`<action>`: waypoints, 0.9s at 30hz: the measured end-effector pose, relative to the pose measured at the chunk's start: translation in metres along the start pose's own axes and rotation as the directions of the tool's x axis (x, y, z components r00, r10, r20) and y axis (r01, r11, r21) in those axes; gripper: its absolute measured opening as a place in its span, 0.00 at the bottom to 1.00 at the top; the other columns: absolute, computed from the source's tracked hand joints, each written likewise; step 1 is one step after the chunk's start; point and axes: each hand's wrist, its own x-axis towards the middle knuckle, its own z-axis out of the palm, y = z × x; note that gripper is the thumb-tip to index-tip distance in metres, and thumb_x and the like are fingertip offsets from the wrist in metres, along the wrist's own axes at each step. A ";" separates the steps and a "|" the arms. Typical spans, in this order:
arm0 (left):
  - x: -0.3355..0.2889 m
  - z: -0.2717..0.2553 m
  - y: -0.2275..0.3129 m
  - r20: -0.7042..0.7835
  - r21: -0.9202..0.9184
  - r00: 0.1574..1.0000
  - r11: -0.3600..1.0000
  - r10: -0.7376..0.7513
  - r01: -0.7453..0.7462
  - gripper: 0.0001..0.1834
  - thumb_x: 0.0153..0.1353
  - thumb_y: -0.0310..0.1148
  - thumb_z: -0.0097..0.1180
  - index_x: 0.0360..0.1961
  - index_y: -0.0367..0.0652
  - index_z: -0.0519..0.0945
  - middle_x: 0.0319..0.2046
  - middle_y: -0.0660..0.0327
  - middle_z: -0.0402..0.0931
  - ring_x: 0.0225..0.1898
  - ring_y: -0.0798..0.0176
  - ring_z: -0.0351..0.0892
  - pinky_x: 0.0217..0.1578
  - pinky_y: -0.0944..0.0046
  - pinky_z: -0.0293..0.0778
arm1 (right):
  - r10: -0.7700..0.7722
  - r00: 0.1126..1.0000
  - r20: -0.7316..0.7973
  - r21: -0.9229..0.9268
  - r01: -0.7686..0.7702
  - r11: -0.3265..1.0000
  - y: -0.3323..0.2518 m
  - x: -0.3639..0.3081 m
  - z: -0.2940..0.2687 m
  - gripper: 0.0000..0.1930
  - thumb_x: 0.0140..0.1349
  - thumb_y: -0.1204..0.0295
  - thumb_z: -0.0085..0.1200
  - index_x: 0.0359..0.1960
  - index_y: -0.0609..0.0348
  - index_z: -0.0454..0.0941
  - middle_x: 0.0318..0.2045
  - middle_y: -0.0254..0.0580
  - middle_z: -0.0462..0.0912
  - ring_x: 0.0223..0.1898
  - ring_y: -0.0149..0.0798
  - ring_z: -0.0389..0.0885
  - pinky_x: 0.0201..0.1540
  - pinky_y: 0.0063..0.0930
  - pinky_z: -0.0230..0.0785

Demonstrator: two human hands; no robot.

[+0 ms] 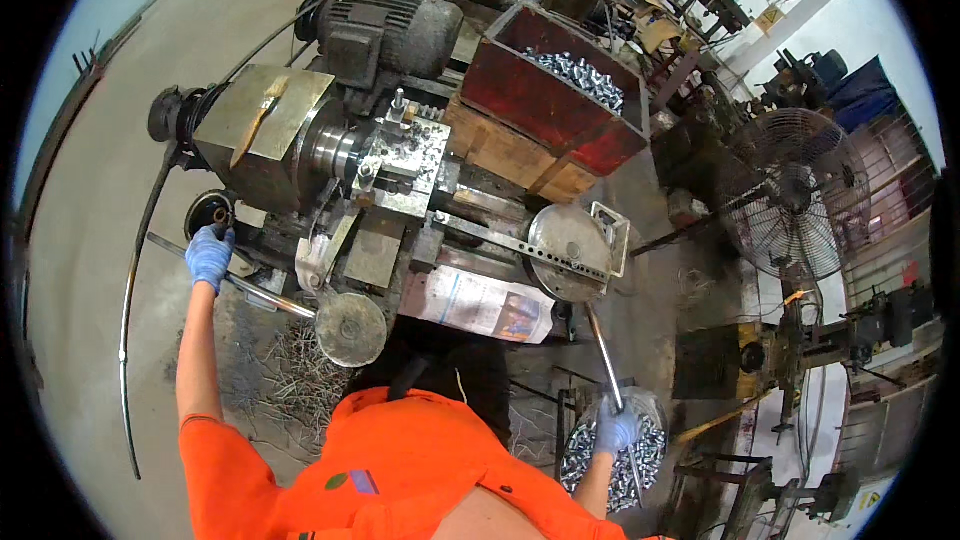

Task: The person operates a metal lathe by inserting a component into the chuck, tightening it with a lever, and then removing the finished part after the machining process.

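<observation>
My left hand, in a blue glove, is at the near rim of a dark round cup-like part on the machine's left end. Its fingers are bent together there, and what they hold is hidden. Close beside that hand runs a steel bar that ends near a round metal disc. At the right, my right hand, gloved too, is closed around a slim metal lever. This lever slants down from beneath a larger round plate. Under my right hand stands a basin of small shiny metal parts.
A red bin with metal parts rests on a wooden crate. A motor sits behind the machine head, which carries a brush. Metal shavings litter the floor. A large fan stands right.
</observation>
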 end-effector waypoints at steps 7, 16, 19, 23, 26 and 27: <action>-0.001 0.002 0.003 -0.034 -0.025 0.998 0.999 -0.045 0.044 0.19 0.56 0.49 0.55 0.40 0.48 0.83 0.36 0.50 0.80 0.40 0.46 0.79 0.42 0.52 0.74 | -0.310 0.942 -0.126 -0.205 0.281 0.938 -0.025 0.073 0.003 0.25 0.45 0.45 0.57 0.37 0.50 0.83 0.41 0.46 0.81 0.50 0.51 0.73 0.58 0.48 0.57; -0.005 0.015 0.006 -0.093 -0.067 0.995 0.997 -0.043 0.037 0.17 0.58 0.47 0.54 0.37 0.46 0.83 0.33 0.50 0.80 0.37 0.46 0.79 0.38 0.51 0.73 | -0.227 0.973 -0.041 -0.279 0.207 0.938 -0.137 0.247 0.005 0.31 0.54 0.47 0.51 0.57 0.50 0.70 0.59 0.49 0.68 0.63 0.52 0.60 0.64 0.51 0.49; -0.004 0.020 -0.009 -0.022 -0.400 1.000 0.916 -0.021 0.011 0.17 0.59 0.44 0.56 0.39 0.42 0.82 0.30 0.52 0.82 0.30 0.53 0.82 0.33 0.56 0.74 | -0.310 0.950 -0.036 -0.214 0.296 0.931 -0.173 0.245 0.012 0.40 0.51 0.45 0.54 0.63 0.53 0.63 0.63 0.48 0.63 0.66 0.50 0.55 0.67 0.49 0.45; -0.011 0.027 -0.079 -0.405 -0.826 0.869 0.521 -0.284 -0.215 0.13 0.62 0.38 0.55 0.34 0.38 0.82 0.22 0.62 0.78 0.19 0.70 0.75 0.20 0.69 0.71 | -0.484 0.857 -0.179 -0.090 0.475 0.875 -0.165 0.205 0.031 0.44 0.49 0.44 0.57 0.63 0.59 0.62 0.64 0.50 0.63 0.66 0.49 0.57 0.67 0.46 0.45; -0.032 0.057 -0.138 -0.132 -0.951 0.832 0.305 -0.539 0.047 0.12 0.62 0.38 0.55 0.34 0.40 0.81 0.21 0.63 0.77 0.19 0.71 0.74 0.20 0.70 0.71 | -0.517 0.834 -0.193 0.062 0.536 0.842 -0.128 0.160 0.044 0.41 0.50 0.45 0.57 0.60 0.62 0.66 0.60 0.54 0.67 0.63 0.52 0.62 0.66 0.47 0.47; -0.033 0.069 -0.151 0.140 -0.842 0.859 0.398 -0.492 0.365 0.14 0.59 0.41 0.57 0.36 0.41 0.81 0.23 0.59 0.79 0.22 0.63 0.78 0.25 0.66 0.74 | -0.496 0.859 -0.125 0.128 0.509 0.851 -0.113 0.139 0.050 0.40 0.50 0.44 0.57 0.59 0.62 0.68 0.58 0.56 0.70 0.61 0.53 0.64 0.65 0.47 0.49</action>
